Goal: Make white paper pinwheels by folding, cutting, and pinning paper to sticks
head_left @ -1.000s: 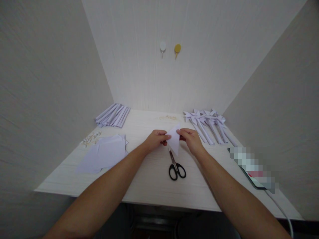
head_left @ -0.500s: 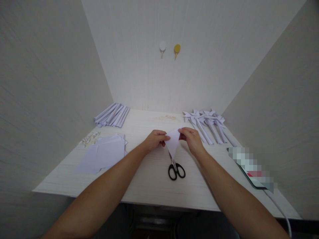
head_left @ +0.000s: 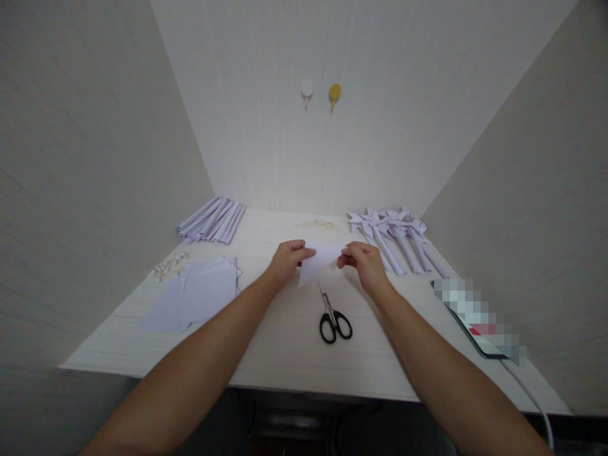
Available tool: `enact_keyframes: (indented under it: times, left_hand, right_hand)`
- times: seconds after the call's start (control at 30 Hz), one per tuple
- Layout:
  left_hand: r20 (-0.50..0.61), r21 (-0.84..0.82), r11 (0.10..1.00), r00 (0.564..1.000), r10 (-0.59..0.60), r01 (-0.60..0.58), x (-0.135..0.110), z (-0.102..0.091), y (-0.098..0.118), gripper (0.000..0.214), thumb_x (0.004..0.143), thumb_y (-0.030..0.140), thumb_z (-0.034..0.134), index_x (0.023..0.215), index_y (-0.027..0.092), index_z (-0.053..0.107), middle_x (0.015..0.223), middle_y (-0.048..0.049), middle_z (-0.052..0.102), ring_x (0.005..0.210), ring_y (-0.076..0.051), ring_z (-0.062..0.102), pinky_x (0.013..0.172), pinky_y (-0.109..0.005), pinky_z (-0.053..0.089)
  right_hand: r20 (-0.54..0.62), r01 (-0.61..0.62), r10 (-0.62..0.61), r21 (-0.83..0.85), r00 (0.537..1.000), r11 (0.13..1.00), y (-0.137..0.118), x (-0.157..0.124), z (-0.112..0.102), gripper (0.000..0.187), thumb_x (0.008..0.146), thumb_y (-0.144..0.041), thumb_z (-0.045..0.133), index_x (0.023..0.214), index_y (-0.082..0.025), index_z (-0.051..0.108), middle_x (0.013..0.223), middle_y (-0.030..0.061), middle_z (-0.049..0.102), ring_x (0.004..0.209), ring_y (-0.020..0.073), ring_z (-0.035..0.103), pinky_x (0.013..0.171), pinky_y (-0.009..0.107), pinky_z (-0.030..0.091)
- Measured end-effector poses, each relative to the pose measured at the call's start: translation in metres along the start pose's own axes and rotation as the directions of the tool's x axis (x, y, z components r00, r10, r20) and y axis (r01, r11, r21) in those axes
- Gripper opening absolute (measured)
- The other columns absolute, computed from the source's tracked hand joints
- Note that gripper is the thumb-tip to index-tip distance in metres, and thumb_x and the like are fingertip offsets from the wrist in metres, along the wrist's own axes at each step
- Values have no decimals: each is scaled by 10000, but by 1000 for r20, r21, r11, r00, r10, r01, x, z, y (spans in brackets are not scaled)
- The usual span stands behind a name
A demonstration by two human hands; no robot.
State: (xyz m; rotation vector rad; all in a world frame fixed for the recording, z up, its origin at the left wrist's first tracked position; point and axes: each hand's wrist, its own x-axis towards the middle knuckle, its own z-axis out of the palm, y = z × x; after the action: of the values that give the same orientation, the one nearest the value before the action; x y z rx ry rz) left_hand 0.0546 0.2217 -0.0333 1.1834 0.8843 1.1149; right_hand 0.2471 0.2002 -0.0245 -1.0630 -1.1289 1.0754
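Observation:
A folded white paper triangle (head_left: 316, 263) hangs between both hands over the middle of the white table (head_left: 285, 348). My left hand (head_left: 286, 261) pinches its left corner and my right hand (head_left: 363, 261) pinches its right corner, so its long edge runs level and its point hangs down to the left. Black-handled scissors (head_left: 333, 316) lie shut on the table just in front of the paper.
Flat white sheets (head_left: 199, 292) lie at the left, small pale pins (head_left: 168, 266) behind them, rolled paper sticks (head_left: 213, 220) at the back left. Finished paper pinwheels (head_left: 394, 234) lie at the back right. A phone with a cable (head_left: 479, 323) rests at the right edge. Two wall hooks (head_left: 320, 92).
The paper triangle has been turned between the hands: its upper tip came down and its long edge now lies level. Both hands kept their pinch and moved slightly apart.

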Motion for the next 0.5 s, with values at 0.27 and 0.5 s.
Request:
enact_keyframes:
  times: [0.27, 0.5]
  left_hand:
    - [-81, -123, 992, 996, 19, -29, 2, -10, 13, 387, 679, 524, 773, 789, 161, 692, 732, -25, 686, 639, -154, 604, 614, -274, 468]
    - [-95, 49, 997, 993, 72, -67, -4, 2, 11, 366, 645, 478, 838, 757, 140, 755, 800, -92, 761, 674, -162, 648, 641, -276, 487]
  right_hand:
    - [15, -60, 60, 23, 998, 998, -3, 1, 0, 203, 659, -361, 738, 608, -167, 708, 559, 34, 688, 499, 139, 589, 540, 280, 493]
    - [24, -128, 130, -72, 991, 989, 4, -10, 16, 353, 726, -519, 704, 806, -176, 738, 605, 20, 679, 530, 138, 590, 576, 284, 500]
